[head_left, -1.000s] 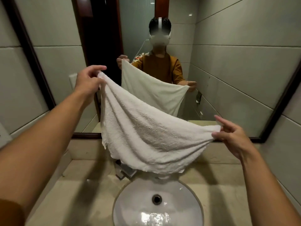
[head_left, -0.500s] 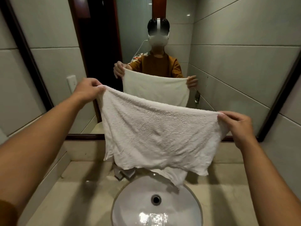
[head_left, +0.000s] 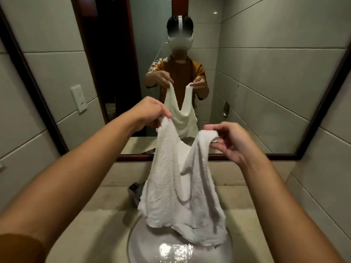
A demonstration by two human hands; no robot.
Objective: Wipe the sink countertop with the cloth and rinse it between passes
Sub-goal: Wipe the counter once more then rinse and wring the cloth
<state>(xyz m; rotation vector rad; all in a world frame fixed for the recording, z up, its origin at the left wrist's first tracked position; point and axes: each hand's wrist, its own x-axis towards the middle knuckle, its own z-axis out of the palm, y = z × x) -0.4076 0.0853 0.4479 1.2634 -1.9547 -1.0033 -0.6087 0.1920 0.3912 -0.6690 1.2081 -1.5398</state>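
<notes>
A white terry cloth (head_left: 176,188) hangs in the air over the round white sink basin (head_left: 140,243). My left hand (head_left: 150,112) pinches its upper left corner. My right hand (head_left: 228,139) pinches the upper right corner between thumb and fingers. The two corners are close together, so the cloth sags in a deep fold between them. Its lower edge dangles just above the basin. The beige stone countertop (head_left: 91,224) surrounds the basin. The cloth hides most of the chrome tap (head_left: 135,192) behind it.
A dark-framed mirror (head_left: 266,82) fills the wall behind the counter and reflects a person holding the cloth. Grey tiled walls close in on the left and right. A white wall switch (head_left: 78,98) shows in the reflection. Water glints at the basin bottom (head_left: 176,251).
My hands have come together from a wide spread, so the cloth went from stretched flat to hanging folded. The view has tilted down toward the basin.
</notes>
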